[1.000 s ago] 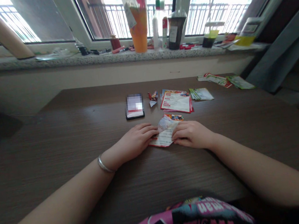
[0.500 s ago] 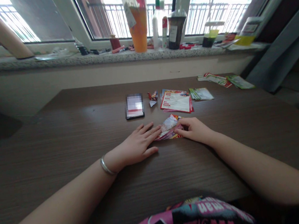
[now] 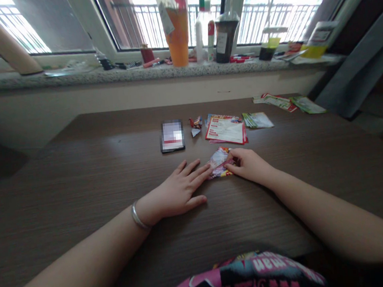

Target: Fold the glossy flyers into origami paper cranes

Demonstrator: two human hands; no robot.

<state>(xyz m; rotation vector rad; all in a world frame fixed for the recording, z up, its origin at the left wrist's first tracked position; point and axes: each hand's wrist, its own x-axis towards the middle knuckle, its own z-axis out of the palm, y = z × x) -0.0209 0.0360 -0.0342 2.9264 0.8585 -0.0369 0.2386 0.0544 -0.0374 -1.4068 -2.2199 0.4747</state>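
A piece of colourful printed paper with crease lines lies flat on the brown table in front of me. My left hand rests palm down with fingers spread, its fingertips touching the paper's left edge. My right hand pinches the paper's right side between thumb and bent fingers. Just beyond the paper is a stack of red-bordered printed cards. A small crumpled or folded scrap of printed paper sits left of that stack.
A phone-like device, its screen blurred, lies behind my left hand. Green cards and more printed cards are at the back right. On the windowsill stand a large orange drink cup, a dark drink cup and bottles.
My left hand has slid slightly right and toward me. The paper's left part has shifted inward, so its visible outline is narrower. My right hand has barely moved and still pinches the paper.
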